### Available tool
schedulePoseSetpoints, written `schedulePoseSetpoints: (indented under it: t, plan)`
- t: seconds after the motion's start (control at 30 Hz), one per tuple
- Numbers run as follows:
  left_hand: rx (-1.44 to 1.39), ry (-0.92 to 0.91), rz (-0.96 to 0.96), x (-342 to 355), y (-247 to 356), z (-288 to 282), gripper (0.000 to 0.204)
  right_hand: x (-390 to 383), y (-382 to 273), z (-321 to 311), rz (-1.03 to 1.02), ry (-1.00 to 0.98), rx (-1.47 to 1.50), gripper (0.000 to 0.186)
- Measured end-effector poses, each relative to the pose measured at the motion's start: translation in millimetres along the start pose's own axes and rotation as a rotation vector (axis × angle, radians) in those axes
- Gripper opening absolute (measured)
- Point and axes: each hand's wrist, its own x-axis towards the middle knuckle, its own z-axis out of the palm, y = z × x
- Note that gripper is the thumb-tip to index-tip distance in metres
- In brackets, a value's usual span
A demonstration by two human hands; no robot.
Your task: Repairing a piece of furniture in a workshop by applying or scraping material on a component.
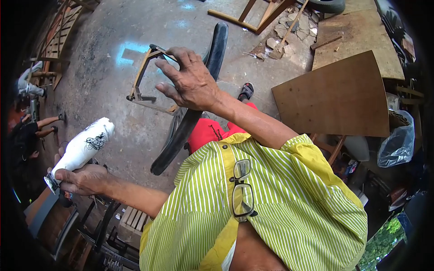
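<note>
My left hand (86, 179) grips a white bottle (86, 142) by its narrow lower end, out to my left. The bottle has dark print on its side, and its wide end, tilted up and away, looks uneven. In front of me stands a black curved rail (218, 47), like a chair's back or arm piece, joined to an open wooden frame (139, 74) with dark corners. Over the middle of that rail is my right hand (192, 86), fingers spread and bent, holding nothing. Whether its palm touches the rail I cannot tell.
Bright blue paint (129, 53) marks the concrete floor. At right lean a large brown board (334, 97) and a plywood sheet (357, 40), near broken rubble (296, 29) and a tyre (327, 5). People (31, 131) are at far left. Chair parts (97, 226) lie lower left.
</note>
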Motion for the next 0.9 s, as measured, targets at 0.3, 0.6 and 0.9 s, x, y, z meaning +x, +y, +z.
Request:
schedulePoseSetpoints:
  t: [0.3,0.6,0.9]
  plan:
    - [0.404,0.309,-0.124,-52.7,-13.2,83.4,0.050,1.6,-3.2,0.7,-0.019,-0.088,0.523,0.043]
    - [0.567,0.339,-0.157,-57.7,-33.1,68.5,0.056,40.4,39.7,-46.2,-0.247,-0.029,0.527,0.040]
    - [0.764,0.113,-0.105,-70.0,-9.0,76.2,0.071,114.4,113.3,6.8,-0.488,-0.220,0.491,0.029]
